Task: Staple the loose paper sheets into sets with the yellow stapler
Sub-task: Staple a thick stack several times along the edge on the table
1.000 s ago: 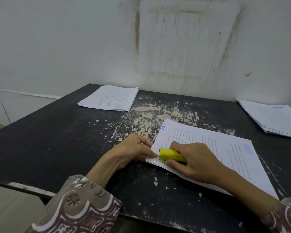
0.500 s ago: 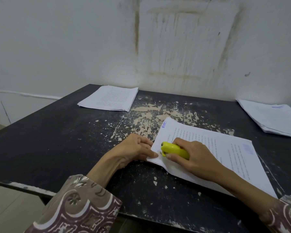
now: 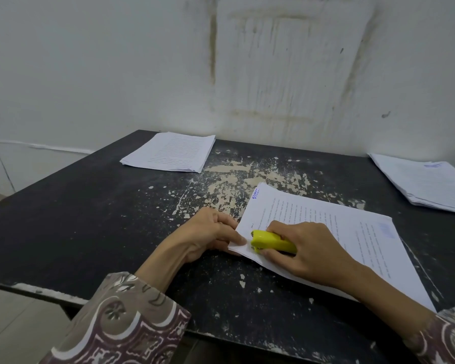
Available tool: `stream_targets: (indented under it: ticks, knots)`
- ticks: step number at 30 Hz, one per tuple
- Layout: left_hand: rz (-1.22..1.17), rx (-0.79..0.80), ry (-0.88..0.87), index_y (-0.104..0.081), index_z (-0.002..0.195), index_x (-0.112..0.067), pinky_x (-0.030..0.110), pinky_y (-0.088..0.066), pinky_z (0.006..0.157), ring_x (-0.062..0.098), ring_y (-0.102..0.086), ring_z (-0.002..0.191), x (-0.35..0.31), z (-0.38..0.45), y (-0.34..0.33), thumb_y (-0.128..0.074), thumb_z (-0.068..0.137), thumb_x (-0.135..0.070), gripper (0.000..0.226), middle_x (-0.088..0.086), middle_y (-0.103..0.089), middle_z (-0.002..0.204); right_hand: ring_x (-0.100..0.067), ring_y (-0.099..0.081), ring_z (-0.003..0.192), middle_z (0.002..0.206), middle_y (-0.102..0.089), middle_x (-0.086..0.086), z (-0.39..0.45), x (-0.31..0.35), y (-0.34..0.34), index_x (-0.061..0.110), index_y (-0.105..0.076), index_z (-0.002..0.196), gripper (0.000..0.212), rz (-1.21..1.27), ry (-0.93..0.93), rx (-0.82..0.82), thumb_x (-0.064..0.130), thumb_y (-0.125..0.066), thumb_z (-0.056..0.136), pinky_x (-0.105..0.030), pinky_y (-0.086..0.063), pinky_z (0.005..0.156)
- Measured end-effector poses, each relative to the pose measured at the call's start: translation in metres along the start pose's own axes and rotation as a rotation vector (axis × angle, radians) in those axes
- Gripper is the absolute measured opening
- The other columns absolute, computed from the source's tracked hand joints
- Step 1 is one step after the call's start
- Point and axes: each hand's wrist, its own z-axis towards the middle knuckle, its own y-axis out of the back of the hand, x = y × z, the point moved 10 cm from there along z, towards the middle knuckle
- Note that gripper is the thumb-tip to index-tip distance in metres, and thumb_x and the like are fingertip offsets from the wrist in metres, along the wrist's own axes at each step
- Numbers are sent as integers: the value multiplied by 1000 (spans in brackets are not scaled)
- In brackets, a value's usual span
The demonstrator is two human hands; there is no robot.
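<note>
Stapler (image 3: 272, 242) in yellow sits over the near left corner of a paper set (image 3: 326, 232) on a worn black table (image 3: 90, 219), its mouth pointing left toward the corner where the sheets meet. The right hand (image 3: 310, 248) wraps the tool from behind, fingers curled over its top and thumb along its near side, a closed grasp that looks placed to squeeze down through the pages. The left hand (image 3: 210, 232) lies just beside the stapler's nose, its fingertips (image 3: 238, 240) pinching the very corner of the set, apparently to keep the edges square and stop the sheets sliding while the tool bites. Whether a staple has gone in cannot be told; the mouth and the paper under it are partly hidden.

The set lies angled across the table in front of the person, near corner turned toward the hands, which seems to bring the stapling spot within easy reach of both. Two more stacks wait well apart: a left stack (image 3: 168, 153) at the far edge by the wall and a right stack (image 3: 426, 182) at the far right. Which one holds finished sets and which holds loose sheets is not clear from this view. Patterned sleeves (image 3: 121, 324) frame the bottom of the scene.
</note>
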Motion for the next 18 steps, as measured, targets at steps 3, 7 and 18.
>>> stream_targets:
  ticks: [3,7,18]
  knots:
    - [-22,-2,-2,-65,73,4,14,-46,43,7,-60,46,-1,-1,-1,-63,70,19,15,2,-67,54,-11,-48,38,50,-57,8,-1,8,3,25,-59,79,35,-44,39,-68,56,-42,79,-28,-35,37]
    - [-20,1,-15,-64,75,7,14,-46,43,7,-60,45,-2,0,-2,-63,70,19,13,1,-66,51,-11,-47,34,48,-56,9,-3,12,3,24,-56,77,32,-126,41,-105,53,-43,79,-27,-33,32]
    - [-27,10,-27,-65,77,3,13,-46,45,6,-59,46,-2,0,-3,-66,70,16,15,-2,-67,52,-13,-42,47,55,-49,7,-2,-5,-4,23,-55,86,55,-4,-83,-35,67,-26,74,-27,-31,48]
